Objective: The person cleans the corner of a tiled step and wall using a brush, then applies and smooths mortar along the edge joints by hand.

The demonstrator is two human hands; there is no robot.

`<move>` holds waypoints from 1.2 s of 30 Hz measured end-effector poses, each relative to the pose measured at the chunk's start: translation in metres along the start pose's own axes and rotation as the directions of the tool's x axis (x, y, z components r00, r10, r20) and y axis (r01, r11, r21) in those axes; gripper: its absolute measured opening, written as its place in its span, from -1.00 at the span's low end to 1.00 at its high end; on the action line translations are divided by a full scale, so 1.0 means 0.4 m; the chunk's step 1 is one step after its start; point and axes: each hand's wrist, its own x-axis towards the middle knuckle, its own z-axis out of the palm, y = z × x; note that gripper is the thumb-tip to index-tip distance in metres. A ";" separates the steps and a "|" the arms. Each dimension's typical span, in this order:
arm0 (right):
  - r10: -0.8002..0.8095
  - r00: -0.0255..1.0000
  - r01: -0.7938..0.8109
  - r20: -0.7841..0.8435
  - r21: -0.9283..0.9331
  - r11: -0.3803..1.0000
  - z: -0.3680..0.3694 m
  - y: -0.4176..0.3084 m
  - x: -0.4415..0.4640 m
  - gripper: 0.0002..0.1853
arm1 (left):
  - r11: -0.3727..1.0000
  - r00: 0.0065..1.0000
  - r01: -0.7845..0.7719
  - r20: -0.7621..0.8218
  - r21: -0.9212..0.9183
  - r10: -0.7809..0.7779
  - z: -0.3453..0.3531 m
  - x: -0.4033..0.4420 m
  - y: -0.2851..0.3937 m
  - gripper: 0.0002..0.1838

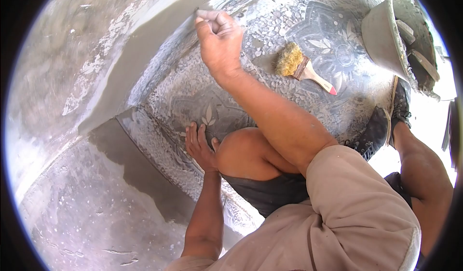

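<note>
My right hand (pixel 221 42) reaches out to the foot of the wall. Its fingers are curled into a pinch, with a tiny dark bit at the fingertips that I cannot make out. Beside it runs a damp grey strip of mortar (pixel 132 44) along the wall base. My left hand (pixel 198 148) lies flat with fingers stretched on the patterned floor tile (pixel 212 107), next to my bent knee. A wide brush (pixel 308 71) with yellowish bristles, a wooden handle and a red tip rests on the tiles, to the right of my right hand.
A mortar-crusted bucket (pixel 381 35) stands tilted at the upper right, with tools (pixel 422 64) in it. A second wet mortar patch (pixel 140 167) borders the tiles at the lower left. My dark shoe (pixel 374 136) is on the floor at right.
</note>
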 end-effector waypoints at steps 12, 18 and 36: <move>-0.102 0.987 0.106 -0.126 0.024 0.994 -0.061 -0.025 0.073 -0.94 | 1.000 1.000 0.022 0.004 -0.022 -0.022 -0.002 -0.001 0.003 -0.46; -0.102 0.989 0.102 -0.108 -0.007 0.995 -0.048 -0.017 0.087 -0.88 | 0.999 1.000 0.028 0.007 -0.032 -0.027 -0.005 -0.002 0.004 -0.44; 0.035 0.997 -0.035 0.075 -0.005 0.999 0.075 0.049 -0.089 -0.90 | 0.997 0.998 0.057 0.026 -0.057 -0.055 -0.014 -0.001 0.008 -0.44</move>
